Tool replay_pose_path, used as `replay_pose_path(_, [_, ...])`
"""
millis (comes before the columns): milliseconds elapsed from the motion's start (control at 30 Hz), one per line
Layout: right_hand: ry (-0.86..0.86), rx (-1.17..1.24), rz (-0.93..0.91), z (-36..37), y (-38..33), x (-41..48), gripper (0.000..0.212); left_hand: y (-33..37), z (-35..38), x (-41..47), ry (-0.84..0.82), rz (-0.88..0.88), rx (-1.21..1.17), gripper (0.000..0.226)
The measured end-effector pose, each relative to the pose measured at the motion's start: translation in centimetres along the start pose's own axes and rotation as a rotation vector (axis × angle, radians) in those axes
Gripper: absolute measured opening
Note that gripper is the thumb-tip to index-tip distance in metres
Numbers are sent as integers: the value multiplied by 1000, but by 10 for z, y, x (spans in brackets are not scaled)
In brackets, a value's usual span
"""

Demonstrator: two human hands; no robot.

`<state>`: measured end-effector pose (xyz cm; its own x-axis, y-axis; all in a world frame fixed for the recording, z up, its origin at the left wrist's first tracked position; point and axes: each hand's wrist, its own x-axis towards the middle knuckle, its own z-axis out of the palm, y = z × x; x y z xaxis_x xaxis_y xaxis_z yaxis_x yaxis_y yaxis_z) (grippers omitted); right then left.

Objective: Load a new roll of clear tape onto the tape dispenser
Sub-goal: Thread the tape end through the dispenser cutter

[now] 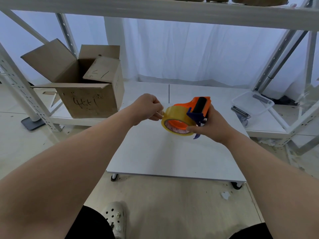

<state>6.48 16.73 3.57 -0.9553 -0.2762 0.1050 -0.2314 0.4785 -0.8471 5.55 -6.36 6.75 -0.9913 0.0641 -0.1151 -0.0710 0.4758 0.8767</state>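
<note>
1. A person stands over a low white board on castors (172,152), both bare forearms reaching out above it.
2. The right hand (214,125) is wrapped around an orange tape dispenser (198,105), holding it in the air above the board. The dispenser has a black roller at its far end and dark blue plastic parts along the side.
3. A roll of clear tape (172,118), yellowish in tint, sits on the dispenser's orange hub. The right thumb presses against the near edge of the roll.
4. The left hand (148,107) is at the roll's left side, thumb and fingertips pinched together against its outer surface. Whether a loose tape end lies between them is too small to tell.
5. To the left, an open cardboard box (86,87) with handwriting on its front sits on a white shelf.
6. To the right, a clear plastic container (252,104) rests on the shelf, well apart from the hands.
7. Below, a pale perforated clog (115,216) shows on the floor.
</note>
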Motion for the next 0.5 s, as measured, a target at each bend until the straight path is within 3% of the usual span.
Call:
replay_pose_path(133, [9, 41, -22, -1, -10, 1, 76, 15, -5, -4, 5, 41, -72, 11])
replay_pose_path(300, [-62, -45, -60, 13, -15, 3, 67, 35, 12, -12, -49, 101, 100, 9])
replay_pose_path(500, [-64, -29, -38, 9, -15, 1, 80, 32, -2, -13, 3, 85, 75, 10])
